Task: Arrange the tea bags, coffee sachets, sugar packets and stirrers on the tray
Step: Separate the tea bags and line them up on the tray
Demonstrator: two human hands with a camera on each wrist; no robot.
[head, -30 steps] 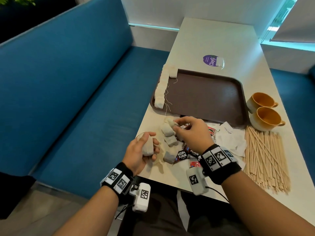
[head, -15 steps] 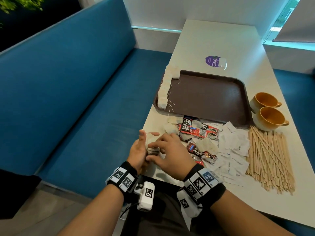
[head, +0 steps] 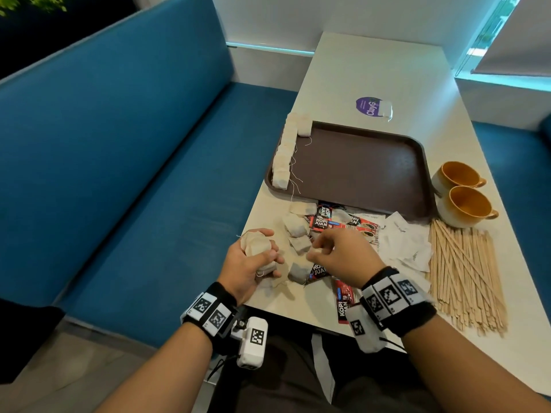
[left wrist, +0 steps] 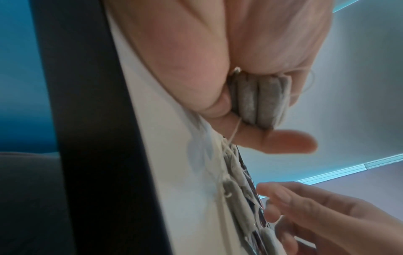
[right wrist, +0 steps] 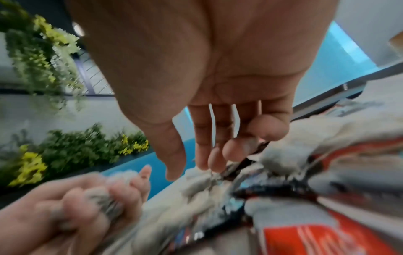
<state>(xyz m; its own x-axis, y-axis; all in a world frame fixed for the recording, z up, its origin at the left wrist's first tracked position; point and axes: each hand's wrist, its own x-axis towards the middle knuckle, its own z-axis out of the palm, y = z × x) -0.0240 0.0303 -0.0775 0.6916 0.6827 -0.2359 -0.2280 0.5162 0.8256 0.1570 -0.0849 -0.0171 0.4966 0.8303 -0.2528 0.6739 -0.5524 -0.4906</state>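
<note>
My left hand (head: 268, 248) grips a small stack of tea bags (head: 253, 245) at the table's near left edge; the left wrist view shows them edge-on (left wrist: 259, 98) between thumb and fingers. My right hand (head: 316, 248) hovers just right of it, holding nothing, with its fingers relaxed over loose tea bags (head: 299, 244). In the right wrist view its fingertips (right wrist: 214, 165) almost touch the pile. The brown tray (head: 357, 174) carries a row of tea bags (head: 286, 153) along its left rim. Coffee sachets (head: 323, 219), sugar packets (head: 405, 242) and wooden stirrers (head: 465, 272) lie in front of the tray.
Two orange-lined cups (head: 462, 192) stand right of the tray, above the stirrers. A purple sticker (head: 371, 106) lies beyond the tray. A blue bench (head: 134, 174) runs along the table's left edge. One sachet (head: 343, 302) lies near the front edge.
Half a second ago my right hand was against the left hand at its tea bags. It has since drawn back to the right, empty, over the loose pile. The left hand keeps its stack.
</note>
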